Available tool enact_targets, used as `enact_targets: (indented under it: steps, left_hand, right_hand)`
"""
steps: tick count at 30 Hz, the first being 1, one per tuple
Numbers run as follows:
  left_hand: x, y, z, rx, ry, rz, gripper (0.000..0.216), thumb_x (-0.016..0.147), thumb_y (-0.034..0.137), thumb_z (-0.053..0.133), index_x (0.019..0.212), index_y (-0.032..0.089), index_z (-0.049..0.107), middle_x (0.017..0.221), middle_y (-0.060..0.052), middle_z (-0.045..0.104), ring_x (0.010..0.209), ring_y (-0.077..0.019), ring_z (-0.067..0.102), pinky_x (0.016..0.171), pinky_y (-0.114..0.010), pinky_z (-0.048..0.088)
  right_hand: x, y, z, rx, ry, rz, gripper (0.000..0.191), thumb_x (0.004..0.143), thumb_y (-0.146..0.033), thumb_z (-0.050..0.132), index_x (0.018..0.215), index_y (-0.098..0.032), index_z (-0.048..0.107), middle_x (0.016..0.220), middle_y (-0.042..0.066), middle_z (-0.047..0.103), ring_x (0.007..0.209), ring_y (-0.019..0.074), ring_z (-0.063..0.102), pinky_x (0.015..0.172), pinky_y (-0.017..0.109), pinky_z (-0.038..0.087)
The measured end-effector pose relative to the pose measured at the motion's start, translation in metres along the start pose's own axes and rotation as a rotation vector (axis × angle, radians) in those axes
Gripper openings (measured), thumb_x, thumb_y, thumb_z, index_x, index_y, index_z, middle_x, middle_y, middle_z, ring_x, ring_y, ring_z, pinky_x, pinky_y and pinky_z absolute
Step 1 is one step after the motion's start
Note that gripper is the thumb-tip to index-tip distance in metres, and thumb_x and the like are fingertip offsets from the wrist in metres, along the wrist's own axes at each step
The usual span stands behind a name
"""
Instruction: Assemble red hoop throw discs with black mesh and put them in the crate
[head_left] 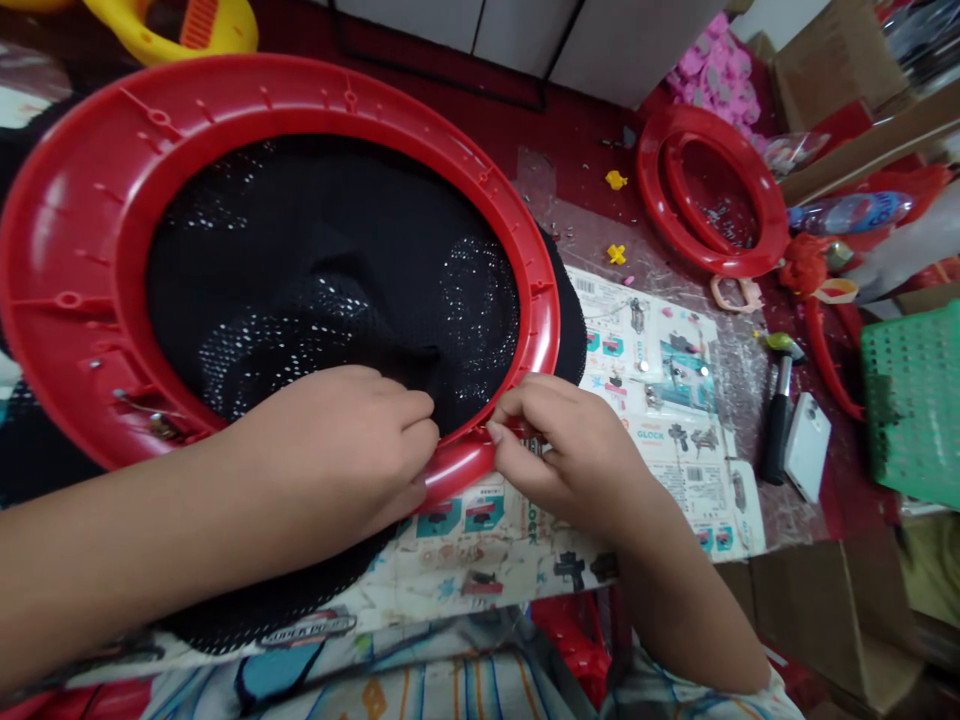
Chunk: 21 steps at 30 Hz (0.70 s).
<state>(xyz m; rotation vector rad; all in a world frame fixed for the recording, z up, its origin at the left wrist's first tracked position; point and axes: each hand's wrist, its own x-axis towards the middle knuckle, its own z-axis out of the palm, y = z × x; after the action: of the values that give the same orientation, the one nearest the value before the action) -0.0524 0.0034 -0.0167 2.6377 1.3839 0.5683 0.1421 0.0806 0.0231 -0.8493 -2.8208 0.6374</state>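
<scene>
A big red plastic ring [90,180] lies tilted before me with black mesh netting [322,270] stretched inside it and spilling out underneath. My left hand [337,440] is closed over the ring's near rim, fingers curled onto the net's edge. My right hand [562,450] pinches the same rim just to the right, fingertips pressed together on the red plastic. Both hands nearly touch at the rim's lowest point.
A second, smaller red ring [652,190] lies at the back right. A hammer [778,410] and a white block [806,445] rest right of printed cardboard sheets [675,400]. A green perforated basket [911,400], pink pieces [712,65] and cardboard boxes [832,60] crowd the right side.
</scene>
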Motion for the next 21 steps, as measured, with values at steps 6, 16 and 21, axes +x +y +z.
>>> enact_targets:
  steps: [6,16,21]
  left_hand:
    - [-0.002,0.000,0.004,0.003,0.055,0.000,0.019,0.076,0.016,0.050,0.058,0.022,0.049,0.057,0.000,0.048,0.051,-0.0195,0.045,0.052,-0.036,0.037]
    - [-0.006,-0.003,0.005,0.005,0.047,0.031,0.017,0.074,0.016,0.054,0.059,0.022,0.048,0.057,0.000,0.047,0.054,-0.0183,0.042,0.054,-0.035,0.033]
    - [-0.005,0.002,-0.006,0.013,-0.011,0.018,0.021,0.078,0.017,0.048,0.058,0.022,0.048,0.058,-0.001,0.048,0.055,-0.0205,0.046,0.056,-0.037,0.036]
  right_hand:
    - [-0.001,0.002,-0.001,-0.014,-0.029,-0.023,0.019,0.090,-0.018,0.046,0.079,-0.014,0.061,0.071,0.004,0.060,0.065,0.0126,0.052,0.059,0.024,0.040]
    - [-0.001,-0.001,0.003,-0.016,-0.111,0.119,0.020,0.088,-0.018,0.050,0.076,-0.014,0.065,0.069,0.003,0.063,0.063,0.0120,0.055,0.057,0.024,0.038]
    - [-0.004,-0.007,0.005,0.043,-0.125,0.210,0.021,0.088,-0.020,0.051,0.074,-0.015,0.065,0.068,0.002,0.064,0.063,0.0115,0.055,0.058,0.023,0.036]
